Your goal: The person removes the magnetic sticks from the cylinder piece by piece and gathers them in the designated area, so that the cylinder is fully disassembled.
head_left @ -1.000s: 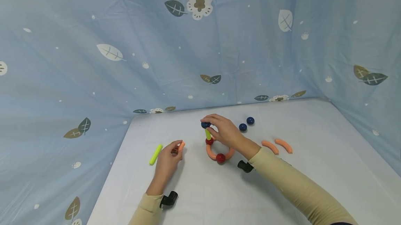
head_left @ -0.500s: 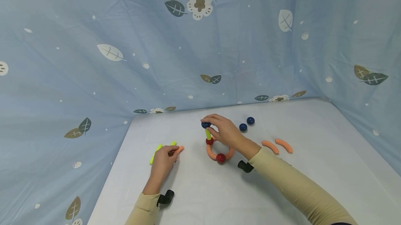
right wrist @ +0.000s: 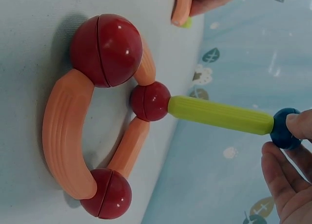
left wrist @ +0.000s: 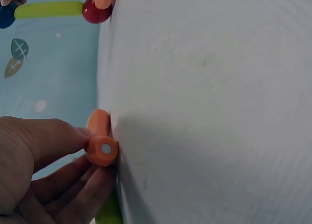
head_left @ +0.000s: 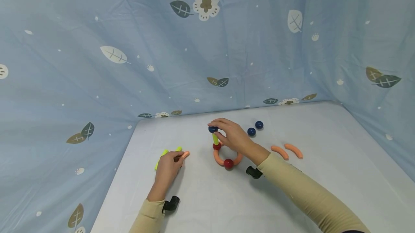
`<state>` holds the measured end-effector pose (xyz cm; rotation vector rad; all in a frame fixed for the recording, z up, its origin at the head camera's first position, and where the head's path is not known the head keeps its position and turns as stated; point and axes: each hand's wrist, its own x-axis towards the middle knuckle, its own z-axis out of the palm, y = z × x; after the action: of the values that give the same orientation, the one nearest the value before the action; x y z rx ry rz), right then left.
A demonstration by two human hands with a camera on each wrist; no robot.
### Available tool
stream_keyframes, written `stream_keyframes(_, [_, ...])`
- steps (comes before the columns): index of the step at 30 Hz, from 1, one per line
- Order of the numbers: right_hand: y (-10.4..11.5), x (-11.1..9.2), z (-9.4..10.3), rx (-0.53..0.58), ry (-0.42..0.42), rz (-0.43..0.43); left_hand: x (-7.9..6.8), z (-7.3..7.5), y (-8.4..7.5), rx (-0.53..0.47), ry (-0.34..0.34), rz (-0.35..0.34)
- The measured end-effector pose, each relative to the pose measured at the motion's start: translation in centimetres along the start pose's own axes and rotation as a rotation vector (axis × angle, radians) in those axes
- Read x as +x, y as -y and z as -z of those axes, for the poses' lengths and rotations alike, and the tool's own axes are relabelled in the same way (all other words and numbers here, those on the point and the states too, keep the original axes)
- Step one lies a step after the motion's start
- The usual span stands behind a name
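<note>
In the head view, my left hand [head_left: 168, 168] pinches a curved orange magnetic rod [head_left: 186, 154] at the table surface. A grey dot shows on the rod's end [left wrist: 102, 150] in the left wrist view. My right hand [head_left: 235, 137] holds a blue ball [right wrist: 285, 128] between thumb and fingers. That ball touches the top of a straight yellow-green rod [right wrist: 220, 115], whose lower end meets a red ball [right wrist: 150, 101]. Curved orange rods [right wrist: 68, 134] and red balls [right wrist: 106, 49] form a ring lying on the table.
Two yellow-green rods [head_left: 179, 148] lie beside my left hand, partly hidden by it. Two blue balls [head_left: 251, 131] sit behind my right forearm. Two curved orange rods [head_left: 293, 151] lie to the right. A patterned blue curtain [head_left: 181, 63] borders the white table [head_left: 210, 204].
My left hand has moved slightly left with the orange rod, which has gone from steeply tilted to lying flatter. Another yellow-green rod has come into view. My right hand has stayed still.
</note>
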<state>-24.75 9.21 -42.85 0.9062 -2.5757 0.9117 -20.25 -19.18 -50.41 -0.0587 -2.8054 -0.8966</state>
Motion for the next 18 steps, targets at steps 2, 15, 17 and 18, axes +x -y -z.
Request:
stream_keyframes(2, [-0.04, -0.02, -0.03, 0.0, -0.004, 0.004, 0.04, 0.09, -0.05, 0.007, 0.01, 0.009])
stream_keyframes(15, [-0.14, -0.08, 0.04, 0.017, -0.004, -0.017, -0.12, -0.04, 0.13, 0.052, -0.012, -0.017])
stream_keyframes(17, [-0.14, -0.09, 0.07, 0.012, 0.001, -0.019, -0.15, -0.06, 0.11, 0.054, -0.012, -0.017])
stream_keyframes(18, [-0.14, -0.09, 0.07, 0.011, 0.005, -0.022, -0.17, -0.04, 0.08, 0.053, -0.011, -0.015])
